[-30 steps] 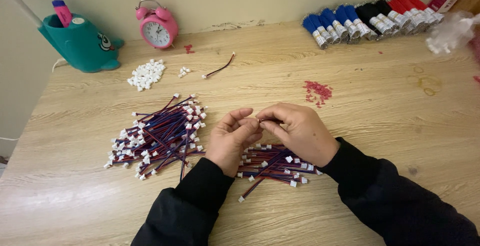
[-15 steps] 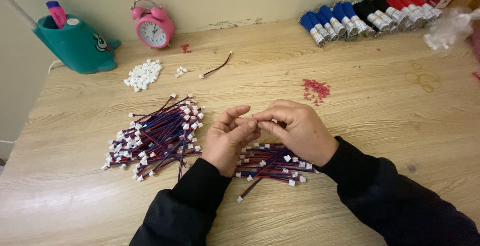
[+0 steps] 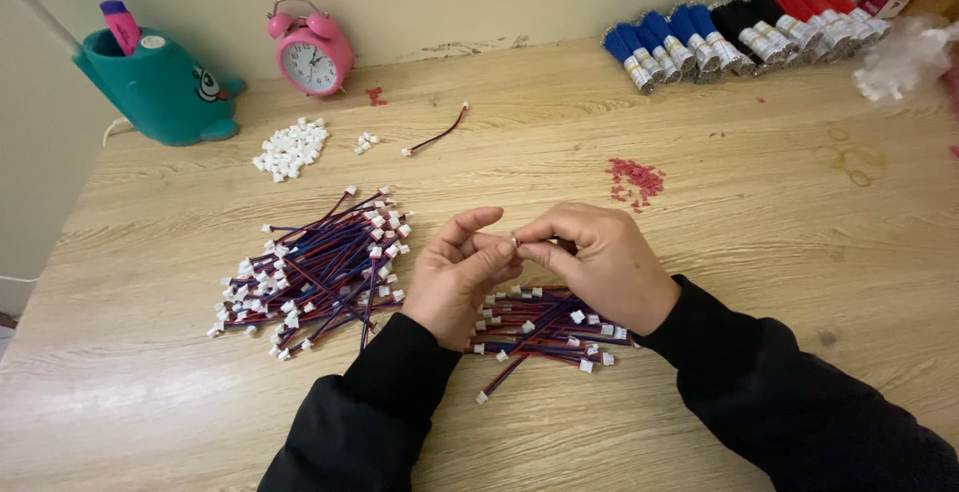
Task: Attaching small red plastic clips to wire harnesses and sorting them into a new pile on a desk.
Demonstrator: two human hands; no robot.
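Change since a moment ago: we see our hands in nearly the same spot over the table (image 3: pixel 759 242); the fingers of the left hand have spread a little, the forefinger now lifted, and the piles have not shifted.
Far left of the left hand: a teal whale-shaped holder (image 3: pixel 160 87) with a purple-tipped thing in it stands by the wall, well apart from us.
Beyond the left hand: a pink alarm clock (image 3: pixel 313 54) stands upright, with a heap of loose white connectors (image 3: pixel 290 148) in front of it and one single wire (image 3: pixel 437 138) lying alone just right of that heap.
Just left of the left hand: the large pile of red-and-blue wires (image 3: pixel 315 272) with white plugs lies fanned out, near our wrist but not touching it.
Left hand (image 3: pixel 460 277): fingers half curled, thumb and fingertips meeting the right hand's, forefinger raised.
Small white connector (image 3: pixel 515 242): pinched between the tips of both hands, right where they meet; too small for us to tell more.
Right hand (image 3: pixel 604 262): closed narrowly, thumb and forefinger nipping the connector.
Under both hands: a smaller pile of wires (image 3: pixel 544 332) lies nearer to us, partly hidden by our wrists and black sleeves (image 3: pixel 779 392).
Beyond the right hand: a scatter of red bits (image 3: pixel 636 179) on the wood.
Far right of the right hand: a row of bundles in blue, black and red (image 3: pixel 739 27) against the wall, and a crumpled clear bag (image 3: pixel 899 57) at the edge.
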